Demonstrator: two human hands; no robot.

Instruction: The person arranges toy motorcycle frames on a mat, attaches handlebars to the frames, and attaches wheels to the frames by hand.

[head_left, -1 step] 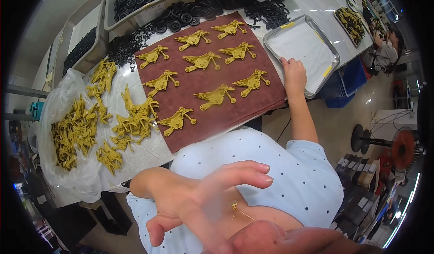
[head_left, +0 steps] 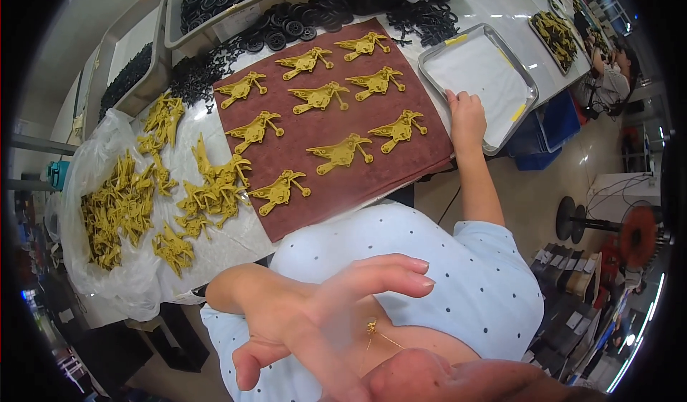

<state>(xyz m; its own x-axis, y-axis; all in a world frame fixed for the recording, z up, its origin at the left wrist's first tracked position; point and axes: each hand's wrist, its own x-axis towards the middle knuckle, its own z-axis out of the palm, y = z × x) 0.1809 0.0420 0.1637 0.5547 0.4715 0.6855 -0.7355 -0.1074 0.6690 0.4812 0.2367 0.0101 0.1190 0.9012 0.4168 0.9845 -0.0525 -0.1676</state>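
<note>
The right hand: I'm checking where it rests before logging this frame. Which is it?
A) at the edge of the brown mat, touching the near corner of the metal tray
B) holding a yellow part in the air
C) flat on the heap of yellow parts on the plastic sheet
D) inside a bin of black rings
A: the right hand lies between the brown mat and the metal tray, fingers at the tray's rim, holding nothing.

A clear plastic bag point(head_left: 107, 252) lies opened flat on the table at my left, holding a heap of yellow plastic parts. On the grey bin point(head_left: 236, 19) at the far edge sits a pale rectangular label point(head_left: 232, 24), too blurred to read.
</note>
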